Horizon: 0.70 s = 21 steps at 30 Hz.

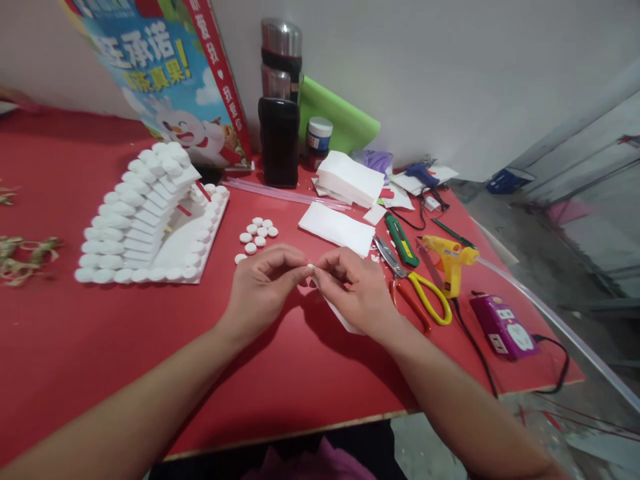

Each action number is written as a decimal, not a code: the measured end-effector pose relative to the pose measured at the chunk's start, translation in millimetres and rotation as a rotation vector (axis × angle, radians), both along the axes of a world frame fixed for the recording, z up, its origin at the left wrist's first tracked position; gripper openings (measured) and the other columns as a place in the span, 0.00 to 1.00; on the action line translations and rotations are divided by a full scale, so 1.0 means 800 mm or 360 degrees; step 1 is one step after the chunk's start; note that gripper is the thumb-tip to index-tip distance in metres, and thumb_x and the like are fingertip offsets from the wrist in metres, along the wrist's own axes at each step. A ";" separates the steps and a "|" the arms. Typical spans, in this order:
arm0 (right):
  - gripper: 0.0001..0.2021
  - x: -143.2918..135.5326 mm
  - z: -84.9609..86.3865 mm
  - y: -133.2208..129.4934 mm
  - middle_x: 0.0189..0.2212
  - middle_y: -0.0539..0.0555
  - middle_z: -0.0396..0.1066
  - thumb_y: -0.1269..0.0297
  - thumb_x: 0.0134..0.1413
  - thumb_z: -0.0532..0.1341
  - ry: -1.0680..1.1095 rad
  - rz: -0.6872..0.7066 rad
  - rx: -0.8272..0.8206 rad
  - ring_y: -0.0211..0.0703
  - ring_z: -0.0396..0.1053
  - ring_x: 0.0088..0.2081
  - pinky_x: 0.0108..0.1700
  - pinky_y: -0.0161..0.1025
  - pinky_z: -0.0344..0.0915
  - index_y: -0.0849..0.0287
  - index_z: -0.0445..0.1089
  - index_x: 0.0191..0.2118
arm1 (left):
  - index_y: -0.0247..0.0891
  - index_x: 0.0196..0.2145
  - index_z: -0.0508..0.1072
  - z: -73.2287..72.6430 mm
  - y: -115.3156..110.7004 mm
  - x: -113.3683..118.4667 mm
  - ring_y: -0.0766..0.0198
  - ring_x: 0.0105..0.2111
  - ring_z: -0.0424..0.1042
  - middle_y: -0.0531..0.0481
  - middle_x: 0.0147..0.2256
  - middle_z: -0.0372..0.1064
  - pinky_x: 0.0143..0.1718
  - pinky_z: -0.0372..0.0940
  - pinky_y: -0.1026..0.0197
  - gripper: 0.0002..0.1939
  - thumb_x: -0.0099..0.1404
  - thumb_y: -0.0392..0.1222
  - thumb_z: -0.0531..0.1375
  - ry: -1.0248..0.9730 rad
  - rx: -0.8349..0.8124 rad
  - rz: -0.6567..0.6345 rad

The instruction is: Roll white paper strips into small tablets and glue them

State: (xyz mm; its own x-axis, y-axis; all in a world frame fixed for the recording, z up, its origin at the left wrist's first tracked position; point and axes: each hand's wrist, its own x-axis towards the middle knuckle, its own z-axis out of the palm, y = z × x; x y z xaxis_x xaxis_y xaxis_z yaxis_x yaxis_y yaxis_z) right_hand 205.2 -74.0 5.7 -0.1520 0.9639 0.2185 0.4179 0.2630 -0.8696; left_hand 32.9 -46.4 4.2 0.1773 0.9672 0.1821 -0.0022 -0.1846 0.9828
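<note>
My left hand and my right hand meet over the red table, fingertips pinched together on a small white foam piece. A white foam sheet lies partly under my right hand. Several small white foam discs lie just beyond my left hand. A white foam model house, edged with the same discs, stands to the left.
Right of my hands lie scissors with red and yellow handles, a green utility knife, a yellow glue gun and a purple power strip. White foam blocks, a black flask and a colourful box stand behind.
</note>
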 end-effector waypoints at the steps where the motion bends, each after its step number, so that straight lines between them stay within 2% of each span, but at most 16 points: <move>1: 0.06 -0.001 0.000 -0.001 0.27 0.49 0.75 0.62 0.66 0.62 -0.0032 -0.0032 0.0034 0.39 0.70 0.26 0.33 0.38 0.65 0.54 0.69 0.35 | 0.37 0.26 0.78 -0.001 -0.001 0.001 0.64 0.29 0.72 0.50 0.28 0.74 0.33 0.69 0.62 0.06 0.60 0.37 0.68 -0.0041 -0.0076 -0.0007; 3: 0.06 -0.002 0.003 0.000 0.27 0.50 0.75 0.61 0.64 0.63 0.0067 -0.0054 -0.0028 0.40 0.70 0.27 0.34 0.39 0.68 0.53 0.69 0.34 | 0.37 0.28 0.77 -0.003 -0.001 0.001 0.64 0.25 0.71 0.51 0.25 0.73 0.27 0.68 0.62 0.06 0.60 0.40 0.69 -0.0117 -0.0259 -0.0070; 6: 0.10 0.004 0.009 0.008 0.29 0.51 0.77 0.55 0.62 0.65 0.0685 0.0065 -0.0517 0.44 0.76 0.30 0.37 0.43 0.73 0.54 0.67 0.37 | 0.37 0.31 0.78 -0.006 0.001 0.000 0.63 0.22 0.71 0.52 0.23 0.71 0.24 0.67 0.61 0.07 0.63 0.43 0.68 -0.0220 -0.0429 -0.0200; 8: 0.14 0.011 0.013 0.015 0.30 0.53 0.78 0.50 0.62 0.65 0.1130 0.0228 -0.0961 0.48 0.78 0.31 0.38 0.48 0.76 0.54 0.67 0.40 | 0.38 0.31 0.78 -0.007 0.004 -0.002 0.62 0.24 0.72 0.50 0.25 0.73 0.28 0.70 0.59 0.06 0.62 0.42 0.68 -0.0230 -0.0380 -0.0219; 11: 0.15 0.017 0.013 0.023 0.34 0.57 0.80 0.51 0.65 0.63 0.1459 0.0494 -0.1445 0.50 0.80 0.34 0.42 0.53 0.78 0.58 0.68 0.44 | 0.39 0.29 0.79 -0.008 0.009 -0.006 0.61 0.31 0.74 0.48 0.30 0.76 0.36 0.71 0.58 0.04 0.61 0.40 0.69 -0.0118 -0.0211 -0.0146; 13: 0.11 0.018 0.012 0.024 0.35 0.57 0.80 0.56 0.67 0.62 0.1546 0.0565 -0.1526 0.49 0.81 0.36 0.45 0.54 0.79 0.60 0.69 0.44 | 0.40 0.29 0.80 -0.007 0.011 -0.009 0.60 0.33 0.74 0.48 0.32 0.77 0.38 0.71 0.57 0.04 0.61 0.40 0.69 -0.0045 -0.0136 -0.0126; 16: 0.08 0.017 0.011 0.022 0.34 0.55 0.79 0.61 0.67 0.64 0.1594 0.0568 -0.1470 0.48 0.81 0.37 0.45 0.54 0.79 0.61 0.70 0.43 | 0.40 0.29 0.80 -0.005 0.012 -0.010 0.59 0.33 0.75 0.48 0.32 0.77 0.39 0.71 0.56 0.04 0.61 0.41 0.69 -0.0015 -0.0081 -0.0149; 21: 0.12 0.017 0.010 0.020 0.34 0.56 0.80 0.61 0.59 0.71 0.1504 0.0534 -0.1398 0.47 0.81 0.34 0.42 0.49 0.81 0.62 0.72 0.41 | 0.40 0.28 0.80 -0.005 0.011 -0.009 0.60 0.31 0.74 0.48 0.30 0.76 0.37 0.70 0.58 0.05 0.61 0.41 0.69 -0.0015 -0.0051 -0.0157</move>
